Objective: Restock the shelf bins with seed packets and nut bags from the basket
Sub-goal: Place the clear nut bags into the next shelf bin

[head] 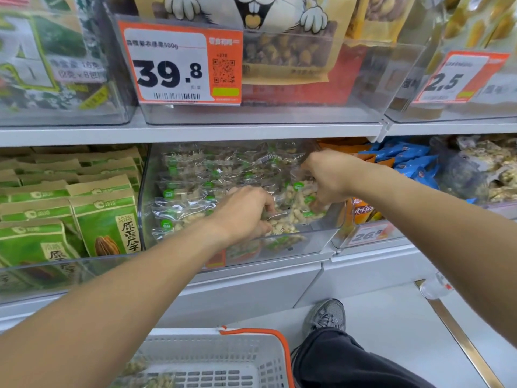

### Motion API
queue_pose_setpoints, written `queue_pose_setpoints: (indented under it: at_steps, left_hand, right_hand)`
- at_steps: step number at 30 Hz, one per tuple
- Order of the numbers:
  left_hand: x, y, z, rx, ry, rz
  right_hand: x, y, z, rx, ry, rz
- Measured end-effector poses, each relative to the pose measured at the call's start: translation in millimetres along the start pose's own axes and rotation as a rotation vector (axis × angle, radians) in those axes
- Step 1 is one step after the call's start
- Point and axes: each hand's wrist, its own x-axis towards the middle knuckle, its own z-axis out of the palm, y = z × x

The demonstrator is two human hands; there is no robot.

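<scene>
Green seed packets [106, 219] in left shelf bin, left hand [246, 211] with grip curled round nut bags [282, 219] inside clear middle bin [313, 239], right hand [327, 177] pinching another bag there, basket [268, 359] on floor below.

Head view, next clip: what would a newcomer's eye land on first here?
First, the big orange price tag reading 39.8, on the clear upper bin at top centre. Below it, the left hand and right hand reach into the clear bin of small nut bags, fingers curled among the bags. At the bottom edge stands a grey basket with orange handle.
</scene>
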Motion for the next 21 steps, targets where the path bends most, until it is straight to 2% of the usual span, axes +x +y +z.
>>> queue_pose_setpoints:
  at_steps: [3, 9, 21]
  left_hand:
    - [-1.2, 0.3, 2.7, -0.001, 0.025, -0.012]
    - [-2.7, 1.6, 1.5, -0.043, 0.048, -0.031]
    - [-8.3, 8.1, -0.1, -0.169, 0.018, -0.050]
  right_hand:
    - [10.2, -5.7, -0.7, -0.002, -0.069, 0.030]
    - [17.5, -10.3, 5.4, -0.004, -0.096, 0.044]
    - [21.2, -12.8, 29.3, -0.015, -0.043, 0.005]
